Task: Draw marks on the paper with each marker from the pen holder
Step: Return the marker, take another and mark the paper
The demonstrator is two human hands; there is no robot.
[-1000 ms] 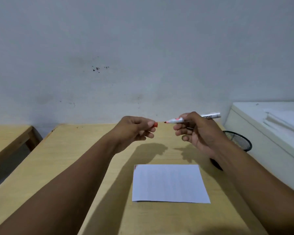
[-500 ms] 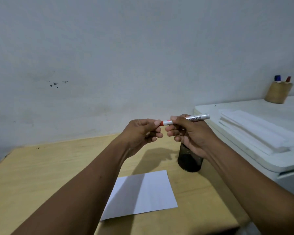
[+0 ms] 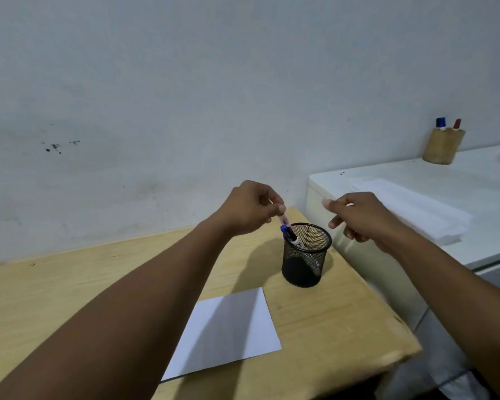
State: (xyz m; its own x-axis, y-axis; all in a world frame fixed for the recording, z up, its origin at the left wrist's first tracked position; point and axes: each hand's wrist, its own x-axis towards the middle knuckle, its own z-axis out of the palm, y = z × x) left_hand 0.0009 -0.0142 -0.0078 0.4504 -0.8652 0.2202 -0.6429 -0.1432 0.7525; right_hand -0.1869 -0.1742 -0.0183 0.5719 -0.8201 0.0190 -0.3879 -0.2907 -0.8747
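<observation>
Marker moved from the right hand to the left since half a second back: it was held level between both hands with the red cap going on, now the left hand point(image 3: 250, 210) has it pointing down into the pen holder point(image 3: 306, 255), and the view has swung right and down

Left fingers point(image 3: 280, 208) are pinched on the top end of the red marker point(image 3: 283, 219); its lower end is at the holder's rim, beside a blue-capped marker point(image 3: 289, 234) leaning against the near-left wall inside. Right hand point(image 3: 364, 217) is loosely spread, holding nothing, hovering just right of the holder over the desk's right edge

Holder stands near the far right corner of the desk point(image 3: 70, 284). Paper point(image 3: 228, 330) lies flat toward the near edge, well apart from both hands; any marks on it are too faint or blurred to tell here

Progress guess: red marker looks finished with, capped and being put back. Blue one in the holder probably comes next: pull, uncap, mark, recap, return. Can't tell whether blue was used already, or if more markers sit lower in the mesh. So roughly midway, maybe later

Off the desk, a white cabinet point(image 3: 387, 174) to the right carries folded paper and a brown cup point(image 3: 442, 147) with two more pens; likely not part of this job
</observation>
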